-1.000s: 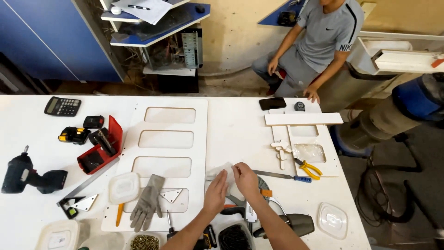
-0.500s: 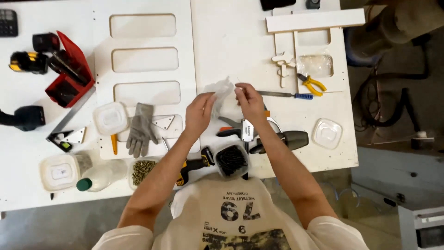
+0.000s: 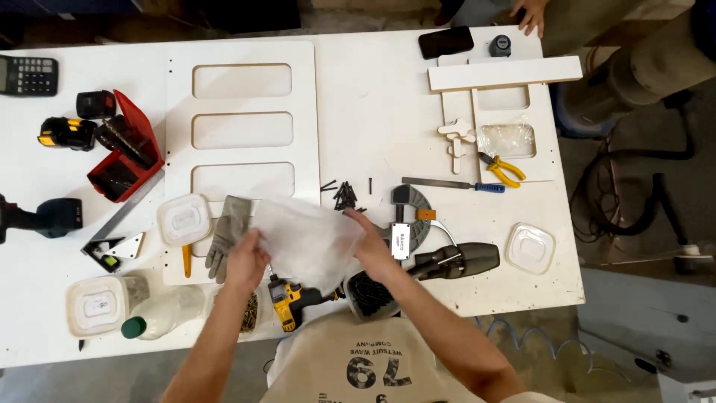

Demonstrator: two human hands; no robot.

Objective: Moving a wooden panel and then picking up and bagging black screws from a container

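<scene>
- Clear plastic bag (image 3: pixel 309 242): held above the near middle of the white worktable (image 3: pixel 373 112), stretched between both hands. Its long axis runs left to right, roughly parallel to the table's near edge; the crumpled body sags toward the near side, and where its opening faces cannot be told.
- Left hand (image 3: pixel 245 261): fingers clenched on the bag's left end, just beside a grey work glove (image 3: pixel 226 235) lying on the table.
- Right hand (image 3: pixel 371 242): fingers pinched on the bag's right end, near a pile of black screws (image 3: pixel 344 195) scattered just beyond it.
- Yellow-and-black cordless driver (image 3: pixel 287 301): lies under the bag at the near edge, partly hidden by it.
- Black tub (image 3: pixel 369 295): sits beneath the right forearm, filled with dark screws.
- Bar clamp (image 3: pixel 409 216): rests to the right of the right hand, beside a dark power tool (image 3: pixel 455 260).
- White panel with three cut-outs (image 3: pixel 242 127): lies flat on the far left of the bag.
- Lidded plastic container (image 3: pixel 183 219): stands left of the glove.
- Yellow-handled pliers (image 3: pixel 501 170): lie well apart, on the far right.
- Another person's hand (image 3: pixel 531 13): visible at the far edge.
</scene>
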